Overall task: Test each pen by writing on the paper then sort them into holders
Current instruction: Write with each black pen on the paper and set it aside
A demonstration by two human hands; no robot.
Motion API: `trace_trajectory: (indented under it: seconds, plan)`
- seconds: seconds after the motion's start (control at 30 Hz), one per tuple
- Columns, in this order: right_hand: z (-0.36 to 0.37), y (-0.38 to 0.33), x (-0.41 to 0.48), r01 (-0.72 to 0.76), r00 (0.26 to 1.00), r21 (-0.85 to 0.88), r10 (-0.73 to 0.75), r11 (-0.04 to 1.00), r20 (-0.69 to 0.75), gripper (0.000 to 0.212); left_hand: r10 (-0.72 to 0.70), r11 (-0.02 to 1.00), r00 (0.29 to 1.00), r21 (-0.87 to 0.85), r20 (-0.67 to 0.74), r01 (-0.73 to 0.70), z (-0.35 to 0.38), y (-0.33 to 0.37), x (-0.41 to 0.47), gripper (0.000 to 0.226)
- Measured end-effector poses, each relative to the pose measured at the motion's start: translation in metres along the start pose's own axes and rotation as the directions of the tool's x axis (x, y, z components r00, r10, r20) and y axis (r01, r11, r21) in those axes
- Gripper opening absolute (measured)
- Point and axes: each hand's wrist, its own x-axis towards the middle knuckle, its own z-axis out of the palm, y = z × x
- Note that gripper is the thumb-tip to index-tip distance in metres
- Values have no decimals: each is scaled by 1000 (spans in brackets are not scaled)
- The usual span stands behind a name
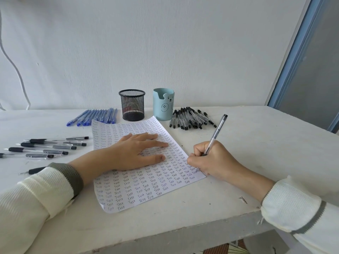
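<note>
A white paper (139,191) covered with rows of the handwritten word "Test" lies tilted in the middle of the table. My left hand (135,153) rests flat on it with straight fingers. My right hand (207,158) grips a clear black-capped pen (217,132) at the paper's right edge, its tip hidden behind my fingers. A black mesh holder (132,105) and a light blue bear holder (163,104) stand behind the paper.
Several blue pens (95,117) lie left of the mesh holder. A pile of black pens (190,119) lies right of the blue holder. More black-grip pens (47,146) lie uncapped at the far left. The white table (256,153) ends close in front.
</note>
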Motion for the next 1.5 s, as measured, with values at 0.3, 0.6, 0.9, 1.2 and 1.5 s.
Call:
trace_trajectory:
  seconds: [0.3,0.6,0.9,1.2,1.5]
  plan:
    - [-10,-16,8,-100,992,158,111,982,-66,46,-5,1000,1000,-6,-10,5,-1,2,-2,62]
    - [-35,-56,100,-65,995,522,98,851,-36,44,-11,1000,1000,10,-4,11,-3,3,-4,59]
    - [-30,-20,118,-174,984,747,149,641,102,17,6,1000,1000,29,-8,-6,-1,-1,-1,56]
    - [-29,-12,121,-225,974,751,151,621,167,13,10,1000,1000,18,-10,-10,0,-2,0,57]
    - [-27,-11,120,-193,980,796,79,574,181,23,10,1000,1000,8,-5,-10,0,-2,0,61]
